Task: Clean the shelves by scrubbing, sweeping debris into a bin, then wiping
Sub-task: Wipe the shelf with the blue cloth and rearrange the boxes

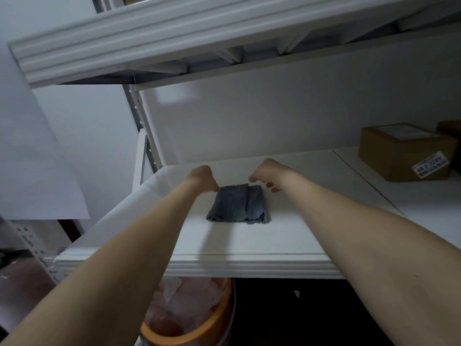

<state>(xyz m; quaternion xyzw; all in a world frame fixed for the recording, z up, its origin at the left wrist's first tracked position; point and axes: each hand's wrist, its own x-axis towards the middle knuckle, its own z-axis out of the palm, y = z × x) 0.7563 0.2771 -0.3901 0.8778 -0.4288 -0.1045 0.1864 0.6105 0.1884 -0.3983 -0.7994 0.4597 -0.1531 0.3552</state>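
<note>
Folded grey-blue cloth (238, 207) lies flat on the white shelf (249, 260), left of centre and well apart from the cardboard box (404, 152) at far right. Both arms reach in over the shelf's front edge. Left hand (203, 178): grip closed, pinching the cloth's far-left corner, probably to square the fold or lift it for the wiping pass. Right hand (268, 174): fingers curled just over the far-right corner. Cannot tell if its grip is on the cloth or only hovering, since the fingertips are blurred and the knuckles cover the contact. The cloth is folded into a pad, presumably to give a firm flat face for wiping. Orange bin (199, 325) with a plastic liner sits below the shelf's front edge, handy for swept debris; its bottom is cut off by the frame. No debris shows on the shelf, but the light is dim, so fine dust can't be ruled out. Upper shelf (149, 28) is overhead, its top hidden. No brush or scrubber in view.
</note>
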